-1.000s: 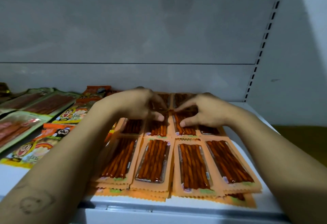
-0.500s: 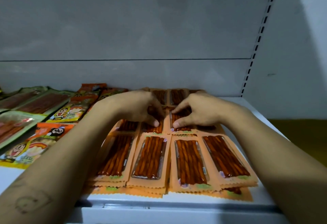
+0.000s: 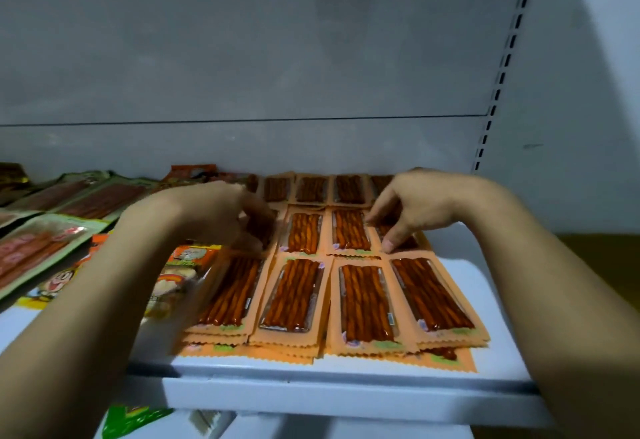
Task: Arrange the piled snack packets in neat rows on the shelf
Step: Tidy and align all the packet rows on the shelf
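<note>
Orange snack packets with clear windows showing reddish-brown sticks lie in three rows on the white shelf (image 3: 485,286). The front row (image 3: 365,303) is stacked a few deep, then comes a middle row (image 3: 304,230) and a back row (image 3: 311,189). My right hand (image 3: 422,206) reaches down with spread fingers, its fingertips touching the rightmost middle-row packet (image 3: 401,243). My left hand (image 3: 214,210) is motion-blurred over the leftmost middle-row packet (image 3: 258,230), most of which it hides. I cannot make out its grip.
To the left lie cartoon-printed orange and yellow packets (image 3: 173,279) and green-edged packets (image 3: 45,241). The shelf's back wall is close behind the back row. A slotted upright rail (image 3: 502,75) runs up at the right. A green packet (image 3: 131,418) shows below the shelf edge.
Both hands have moved apart, from the two middle packets of the middle row out to its end packets. The middle packets now lie uncovered.
</note>
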The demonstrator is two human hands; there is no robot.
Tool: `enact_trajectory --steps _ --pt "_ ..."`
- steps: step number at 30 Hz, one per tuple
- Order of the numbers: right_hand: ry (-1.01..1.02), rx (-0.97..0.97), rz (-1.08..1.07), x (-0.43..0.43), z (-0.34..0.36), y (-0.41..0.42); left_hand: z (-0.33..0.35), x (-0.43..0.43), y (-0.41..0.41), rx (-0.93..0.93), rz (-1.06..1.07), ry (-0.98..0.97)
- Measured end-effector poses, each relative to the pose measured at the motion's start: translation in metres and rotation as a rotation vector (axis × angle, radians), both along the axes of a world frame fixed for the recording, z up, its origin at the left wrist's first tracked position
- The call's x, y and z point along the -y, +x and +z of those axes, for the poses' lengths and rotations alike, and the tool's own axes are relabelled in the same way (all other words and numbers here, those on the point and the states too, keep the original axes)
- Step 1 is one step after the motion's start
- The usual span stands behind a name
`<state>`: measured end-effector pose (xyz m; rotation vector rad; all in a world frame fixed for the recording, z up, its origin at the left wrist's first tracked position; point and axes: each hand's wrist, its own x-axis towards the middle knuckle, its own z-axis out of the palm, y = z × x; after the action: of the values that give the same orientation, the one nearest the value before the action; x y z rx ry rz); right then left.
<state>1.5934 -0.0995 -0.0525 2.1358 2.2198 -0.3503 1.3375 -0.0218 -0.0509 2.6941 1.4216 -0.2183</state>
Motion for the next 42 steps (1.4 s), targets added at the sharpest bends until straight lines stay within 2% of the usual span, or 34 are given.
enact_trajectory --steps 12,16,20,25,32,38,40,42 --pt "-0.003 0.012 -0.056 0.002 -0.008 -0.005 -0.013 0.004 -0.007 0.056 0.025 -0.036" --pt "0.078 -0.024 -0.04 0.014 0.006 -0.014 -0.011 0.017 -0.014 0.116 -0.018 0.06" --pt "0.302 -0.08 0.067 0.048 0.013 -0.056 -0.009 0.047 -0.039 0.213 -0.094 0.101" --pt "0.245 0.061 0.145 0.084 -0.022 -0.111 -0.033 0.069 -0.068 0.294 -0.174 0.054" --pt "0.239 -0.016 0.022 0.083 -0.038 -0.123 -0.067 0.077 -0.074 0.466 -0.172 0.066" --pt "0.236 -0.065 -0.047 0.086 -0.041 -0.127 -0.068 0.079 -0.075 0.392 -0.17 0.081" --pt "0.3 -0.089 -0.075 0.095 -0.04 -0.125 -0.066 0.082 -0.074 0.367 -0.182 0.085" --pt "0.463 -0.143 -0.183 0.111 -0.034 -0.115 -0.064 0.087 -0.072 0.333 -0.173 0.111"
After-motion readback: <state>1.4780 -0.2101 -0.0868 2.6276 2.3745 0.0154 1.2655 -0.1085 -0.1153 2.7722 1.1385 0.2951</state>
